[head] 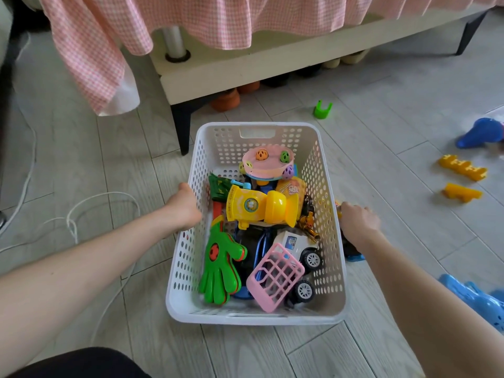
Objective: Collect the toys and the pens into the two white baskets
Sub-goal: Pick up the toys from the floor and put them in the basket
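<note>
A white perforated basket (245, 319) stands on the floor in front of me, filled with toys. Inside lie a green hand-shaped clapper (218, 271), a yellow toy (259, 208), a pink grid cart (275, 276), a white truck (297, 246) and a pink round toy (267, 162). My left hand (185, 208) grips the basket's left rim. My right hand (358, 222) is outside the right wall, fingers curled down over a dark toy with a blue part (353, 253) that it mostly hides. No second basket or pens are in view.
Loose toys lie on the floor to the right: a green piece (322, 109), a blue toy (482, 133), two yellow pieces (462, 167), another blue toy (474, 298). A bed with a pink checked cover (191, 23) stands behind, shoes (226, 99) under it. A white cable (73, 222) loops at left.
</note>
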Tool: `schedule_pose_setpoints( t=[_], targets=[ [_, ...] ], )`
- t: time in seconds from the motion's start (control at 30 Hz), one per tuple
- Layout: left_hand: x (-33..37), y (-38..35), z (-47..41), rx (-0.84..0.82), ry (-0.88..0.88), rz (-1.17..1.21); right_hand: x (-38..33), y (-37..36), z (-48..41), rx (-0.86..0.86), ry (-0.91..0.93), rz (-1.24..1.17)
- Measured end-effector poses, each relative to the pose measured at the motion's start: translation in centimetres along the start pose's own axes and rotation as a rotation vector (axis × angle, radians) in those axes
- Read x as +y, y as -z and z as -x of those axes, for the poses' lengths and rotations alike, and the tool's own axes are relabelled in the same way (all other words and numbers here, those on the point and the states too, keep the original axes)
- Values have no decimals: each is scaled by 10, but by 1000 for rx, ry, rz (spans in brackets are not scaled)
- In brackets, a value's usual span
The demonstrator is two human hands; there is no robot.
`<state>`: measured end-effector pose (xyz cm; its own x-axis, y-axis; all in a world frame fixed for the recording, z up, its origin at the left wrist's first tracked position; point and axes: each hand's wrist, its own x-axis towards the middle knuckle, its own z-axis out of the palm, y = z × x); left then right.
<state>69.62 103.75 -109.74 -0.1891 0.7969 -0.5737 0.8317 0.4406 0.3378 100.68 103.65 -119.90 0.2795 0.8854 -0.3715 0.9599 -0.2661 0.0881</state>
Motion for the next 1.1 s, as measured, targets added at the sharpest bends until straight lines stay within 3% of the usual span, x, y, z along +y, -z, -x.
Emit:
schedule_pose_setpoints(
  t=[0.23, 0.5, 0.63, 0.93, 1.1],
  targets=[
    [-2, 2, 1, -8, -9, -15, 6, 9, 7, -62, -145, -312],
    [0, 1, 1, 17, -28, -48, 8, 93, 31, 293, -119, -359],
    [-1, 2, 2, 6, -29, -12, -11, 133, 56, 422, 0, -427],
    [-1, 3, 3, -7, -32, -30, -78, 111, 98, 159, 290, -577],
    [-2, 1, -1, 4, -30, -54, -61, 103, 95, 305, 222, -754]
  ],
)
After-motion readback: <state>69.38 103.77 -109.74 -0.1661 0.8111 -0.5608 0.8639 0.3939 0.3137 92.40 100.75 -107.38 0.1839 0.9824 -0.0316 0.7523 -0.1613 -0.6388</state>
